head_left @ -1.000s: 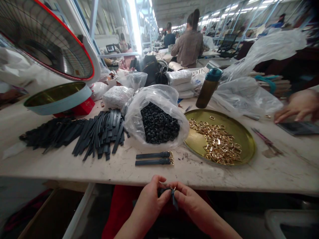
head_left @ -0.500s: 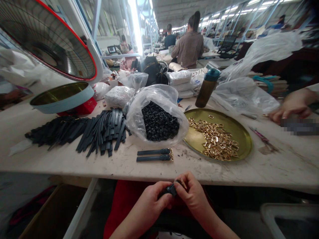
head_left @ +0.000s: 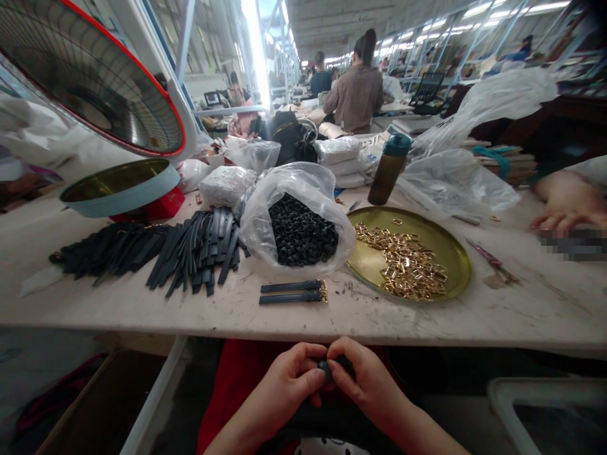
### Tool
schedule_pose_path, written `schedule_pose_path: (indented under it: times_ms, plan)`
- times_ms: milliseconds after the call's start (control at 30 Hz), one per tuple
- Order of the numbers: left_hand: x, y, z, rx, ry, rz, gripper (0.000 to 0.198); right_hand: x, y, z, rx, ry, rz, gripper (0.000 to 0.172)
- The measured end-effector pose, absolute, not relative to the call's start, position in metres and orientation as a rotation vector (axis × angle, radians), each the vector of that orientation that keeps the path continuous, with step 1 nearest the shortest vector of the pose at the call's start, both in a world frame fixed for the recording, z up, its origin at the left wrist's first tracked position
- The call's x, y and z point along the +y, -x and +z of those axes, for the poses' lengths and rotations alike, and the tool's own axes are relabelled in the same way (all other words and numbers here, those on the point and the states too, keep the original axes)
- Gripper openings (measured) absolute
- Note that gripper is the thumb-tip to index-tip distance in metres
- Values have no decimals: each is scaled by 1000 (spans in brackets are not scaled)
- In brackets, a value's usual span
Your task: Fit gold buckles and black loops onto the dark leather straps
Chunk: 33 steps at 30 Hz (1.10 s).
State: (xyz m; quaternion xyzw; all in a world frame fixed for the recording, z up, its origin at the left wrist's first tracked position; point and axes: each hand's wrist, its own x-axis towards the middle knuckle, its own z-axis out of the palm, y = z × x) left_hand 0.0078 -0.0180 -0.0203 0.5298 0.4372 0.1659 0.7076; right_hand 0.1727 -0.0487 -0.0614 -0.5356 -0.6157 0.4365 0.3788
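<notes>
In front of the table edge, low in the view, my left hand [head_left: 300, 375] and my right hand [head_left: 355, 366] meet fingertip to fingertip. Pinched between them is a black strap [head_left: 325, 370], mostly covered by the fingers; its gold buckle is hidden now. Both hands are closed on it. On the table just beyond lie two black straps with gold buckles [head_left: 293, 296], side by side. Behind these, an open clear plastic bag [head_left: 258, 237] holds many small black loops [head_left: 303, 230]. To its right, gold buckles [head_left: 411, 268] are heaped in a round gold tray [head_left: 458, 278].
Black straps [head_left: 202, 246] are piled at the left, near a fan [head_left: 95, 82] and a blue-rimmed round tin [head_left: 128, 193]. A bottle [head_left: 389, 167] stands behind the tray. Scissors [head_left: 493, 260] lie right of it, near another person's hand [head_left: 569, 202].
My hands have drawn closer together and turned around the strap, so its gold buckle no longer shows. At the right, the other person's hand has shifted slightly. The view has moved a little.
</notes>
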Motion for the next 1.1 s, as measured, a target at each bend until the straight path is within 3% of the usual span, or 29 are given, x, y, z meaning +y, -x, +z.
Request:
schedule_pose_path:
  times_ms: [333,567,1100]
  plan:
    - [-14,-5,-22,1048,-1460,75,22,-56,-172,-69,-1730,1329,1047,12]
    - [11,-13,-8,1107,-1856,151,24,-34,-168,-72,-1590,1322,958,13]
    - [29,-9,-11,1038,-1813,67,22,-21,-165,-71,-1756,1229,552,9]
